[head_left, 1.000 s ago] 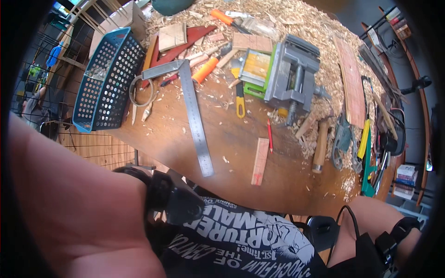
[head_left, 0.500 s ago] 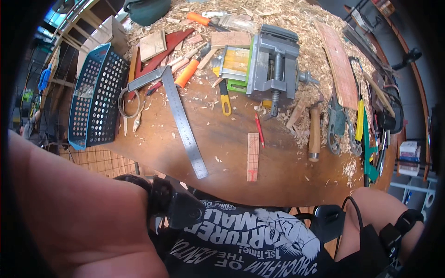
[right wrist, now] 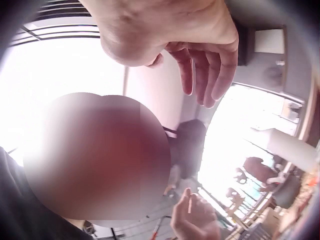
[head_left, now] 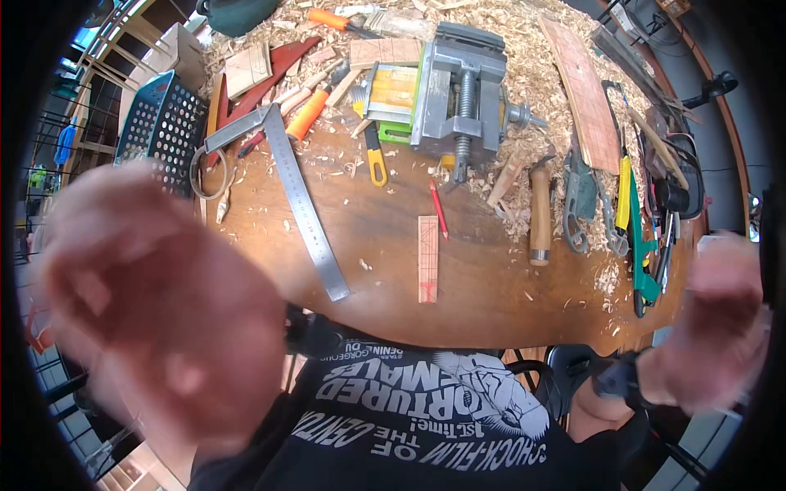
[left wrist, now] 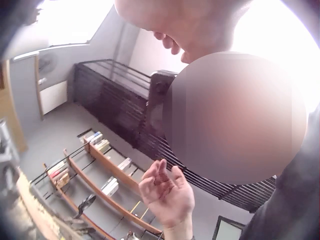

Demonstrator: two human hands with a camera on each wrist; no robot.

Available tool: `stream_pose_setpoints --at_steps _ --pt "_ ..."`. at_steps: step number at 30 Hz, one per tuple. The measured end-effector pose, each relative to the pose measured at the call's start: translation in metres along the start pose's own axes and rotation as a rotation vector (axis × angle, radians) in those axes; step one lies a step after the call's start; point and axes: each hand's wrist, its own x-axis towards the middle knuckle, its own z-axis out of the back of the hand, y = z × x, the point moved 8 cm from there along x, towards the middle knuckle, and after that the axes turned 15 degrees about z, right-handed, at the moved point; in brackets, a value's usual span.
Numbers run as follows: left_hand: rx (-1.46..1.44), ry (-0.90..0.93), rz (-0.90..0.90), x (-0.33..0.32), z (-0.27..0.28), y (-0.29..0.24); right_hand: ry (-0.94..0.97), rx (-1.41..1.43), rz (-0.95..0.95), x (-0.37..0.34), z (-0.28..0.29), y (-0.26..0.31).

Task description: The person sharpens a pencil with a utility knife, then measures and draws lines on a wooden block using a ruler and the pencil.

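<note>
Both hands are raised in front of the body, off the table and holding nothing. Blurred and large, the left hand covers the lower left of the head view, overlapping the blue basket. At the right edge is the right hand, also blurred. Its fingers hang loosely bent in the right wrist view. On the table lie a small marked wood strip, a red pencil and a metal square. A grey vise stands behind them.
Wood shavings cover the back of the table. A wooden-handled tool, a green tool and a long board lie at the right. A brush and an orange handle lie left of the vise.
Both hands have come up into the head view, where earlier only arms with wrist straps showed at the sides. The table items have shifted left and up in the picture as the head view moved.
</note>
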Motion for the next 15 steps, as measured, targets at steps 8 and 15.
stream_pose_setpoints --at_steps 8,15 --pt "-0.321 -0.108 1.344 -0.126 -0.039 0.192 0.263 0.554 -0.878 -0.128 -0.167 -0.058" --pt "-0.319 0.020 1.376 -0.133 -0.054 0.205 0.731 0.198 -0.535 -0.118 -0.215 -0.007"
